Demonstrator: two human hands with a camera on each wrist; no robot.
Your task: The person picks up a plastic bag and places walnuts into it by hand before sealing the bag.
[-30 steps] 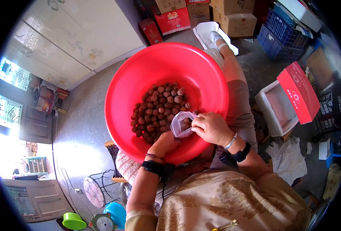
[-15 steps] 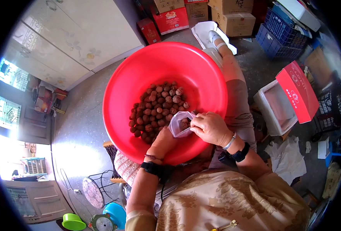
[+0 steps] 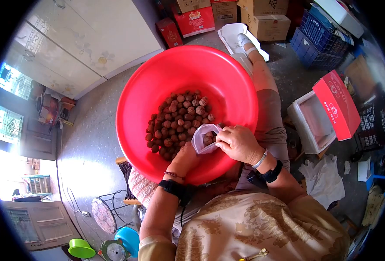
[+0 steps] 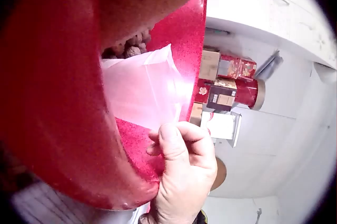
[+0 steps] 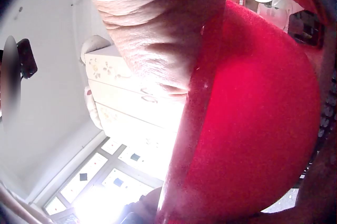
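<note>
The filling looks to be at an early stage: the bag [image 3: 205, 139] is holding only a few nuts, while most of the nuts [image 3: 177, 119] are lying in a heap in the basin [image 3: 227, 74], spreading from its centre toward 8 o'clock. The bag is sitting inside the basin at about 5 o'clock of the heap, mouth open and facing up. The left hand [image 3: 184, 160] is holding it from the 6 o'clock side, fingers probably curled round it, though the bag is hiding them. The right hand [image 3: 240, 144] is coming in from 3 o'clock, its fingers [image 4: 176, 134] bent and pinching the rim of the bag. Out on the floor at 3 o'clock an open box [image 3: 327, 113] is standing, its white inside showing nothing in it.
</note>
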